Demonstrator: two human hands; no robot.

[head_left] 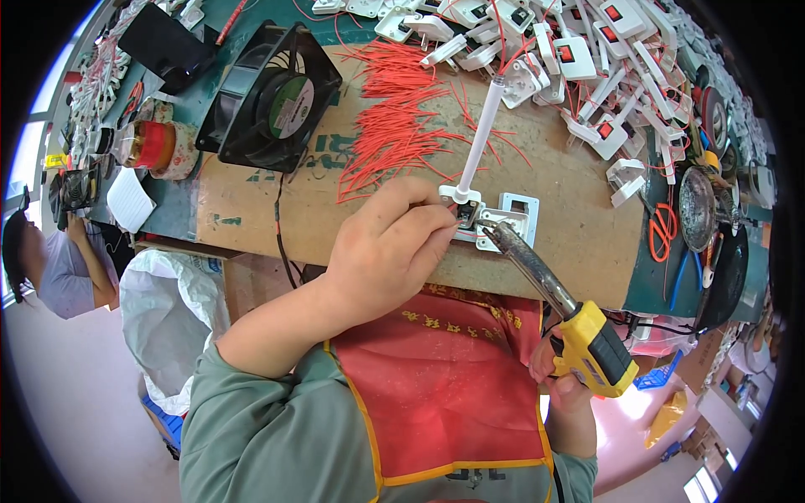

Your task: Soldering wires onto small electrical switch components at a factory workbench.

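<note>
My left hand [381,243] is closed in a pinch at the near edge of the bench, with a thin red wire [471,235] at its fingertips. Right beside those fingers is a small white plastic housing [460,198] with dark parts inside; a white tube [484,138] rises from it. Next to it lie an open white plastic shell [513,221] and a white frame [531,206]. Wrapped round the yellow and black handle of a soldering gun [594,348] is my right hand [560,375]. The gun's dark metal tip slants to the shell's left side, close to my left fingertips.
A pile of cut red wires [390,117] lies beyond my left hand, beside a black fan [272,96]. White plugs with red switches [579,54] heap at the back right. Red-handled scissors [662,230] lie at right. A white sack [172,318] and another person [67,268] are at left.
</note>
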